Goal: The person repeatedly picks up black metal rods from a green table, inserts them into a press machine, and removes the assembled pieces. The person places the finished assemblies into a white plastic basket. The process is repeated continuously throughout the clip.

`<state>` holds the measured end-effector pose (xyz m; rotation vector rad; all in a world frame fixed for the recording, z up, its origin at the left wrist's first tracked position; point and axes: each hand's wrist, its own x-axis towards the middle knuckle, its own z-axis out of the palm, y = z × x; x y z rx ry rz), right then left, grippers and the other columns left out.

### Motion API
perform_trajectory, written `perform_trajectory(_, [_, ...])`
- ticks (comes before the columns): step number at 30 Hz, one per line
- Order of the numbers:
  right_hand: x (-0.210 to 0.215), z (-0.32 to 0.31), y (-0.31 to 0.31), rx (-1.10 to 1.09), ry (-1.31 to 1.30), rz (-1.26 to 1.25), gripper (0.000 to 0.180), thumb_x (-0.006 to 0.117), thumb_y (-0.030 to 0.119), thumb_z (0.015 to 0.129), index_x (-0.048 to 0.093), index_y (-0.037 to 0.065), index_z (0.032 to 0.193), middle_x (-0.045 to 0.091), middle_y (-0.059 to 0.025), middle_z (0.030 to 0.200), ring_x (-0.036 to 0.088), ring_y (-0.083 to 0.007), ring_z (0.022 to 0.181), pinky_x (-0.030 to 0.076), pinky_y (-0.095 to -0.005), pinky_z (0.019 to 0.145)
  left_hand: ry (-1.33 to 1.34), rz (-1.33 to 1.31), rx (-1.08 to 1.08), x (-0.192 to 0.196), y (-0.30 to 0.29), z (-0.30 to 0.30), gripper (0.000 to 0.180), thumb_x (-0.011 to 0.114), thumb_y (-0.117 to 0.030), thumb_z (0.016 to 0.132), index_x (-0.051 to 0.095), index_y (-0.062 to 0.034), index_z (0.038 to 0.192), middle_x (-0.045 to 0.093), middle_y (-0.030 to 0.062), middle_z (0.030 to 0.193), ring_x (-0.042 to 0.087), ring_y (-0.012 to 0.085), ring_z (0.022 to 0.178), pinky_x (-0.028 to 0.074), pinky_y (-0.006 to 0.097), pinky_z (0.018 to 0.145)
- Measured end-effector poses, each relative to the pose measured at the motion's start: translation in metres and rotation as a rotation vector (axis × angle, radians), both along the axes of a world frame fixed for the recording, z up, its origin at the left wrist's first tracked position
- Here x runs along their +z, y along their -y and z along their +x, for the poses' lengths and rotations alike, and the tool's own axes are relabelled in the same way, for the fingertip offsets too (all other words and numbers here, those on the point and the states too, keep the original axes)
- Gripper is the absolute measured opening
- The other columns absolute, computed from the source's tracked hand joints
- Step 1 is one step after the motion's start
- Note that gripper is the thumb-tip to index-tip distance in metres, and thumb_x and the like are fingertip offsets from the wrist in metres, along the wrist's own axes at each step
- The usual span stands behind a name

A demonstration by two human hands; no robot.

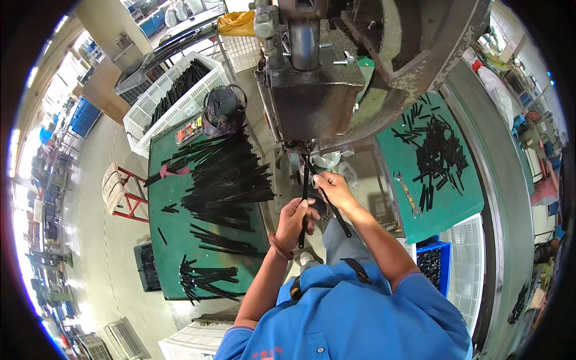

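My left hand (295,217) was closed around one thin black strip (303,204), held upright, its top end up under the press; my right hand (333,187) pinched a second black strip (337,215) that ran down toward five o'clock; both hands sat just under the press head (315,99), at twelve o'clock from my chest.

At nine o'clock, on the green bench (180,264), a big heap of long black strips (228,180) lay fanned out, with smaller bundles nearer me; by my reckoning these were the unworked stock, and plenty of it; at two o'clock a second green mat (462,204) carried a scatter of short black pieces (441,150), likely the finished cuts, a smaller lot than the heap; so I judged the job well short of halfway; a wrench (407,193) lay at that mat's near edge.

Farther out: a blue crate (433,261) of dark parts at four o'clock; a white slotted basket (174,90) of more long strips at ten o'clock; a dark round container (223,111) beside it; a yellow bag (237,24) at eleven o'clock; a red-framed stool (126,192) at nine; no labels clear enough to describe.
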<state>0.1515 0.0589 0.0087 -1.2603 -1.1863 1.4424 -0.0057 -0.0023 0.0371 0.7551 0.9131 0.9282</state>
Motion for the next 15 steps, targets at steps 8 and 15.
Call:
perform_trajectory(8, [0.01, -0.002, -0.002, 0.007, -0.03, -0.048, 0.028, 0.053, 0.024, 0.093, 0.053, 0.006, 0.071, 0.046, 0.0037, 0.056, 0.038, -0.0044, 0.045, 0.03, -0.0222, 0.041, -0.027, 0.017, 0.025, 0.001, -0.002, 0.003, 0.027, 0.044, -0.022, 0.096, 0.053, 0.0017, 0.106, 0.058, 0.0073, 0.069, 0.047, 0.0093, 0.043, 0.038, 0.023, 0.037])
perform_trajectory(15, [0.026, 0.005, 0.001, -0.002, 0.011, 0.065, 0.028, 0.054, 0.025, 0.093, 0.053, 0.006, 0.071, 0.045, 0.0047, 0.054, 0.037, -0.0037, 0.046, 0.029, -0.0221, 0.041, 0.013, 0.095, -0.016, 0.013, 0.001, 0.005, 0.023, 0.041, -0.018, 0.096, 0.05, 0.0017, 0.103, 0.059, 0.0092, 0.07, 0.047, 0.0102, 0.042, 0.039, 0.023, 0.038])
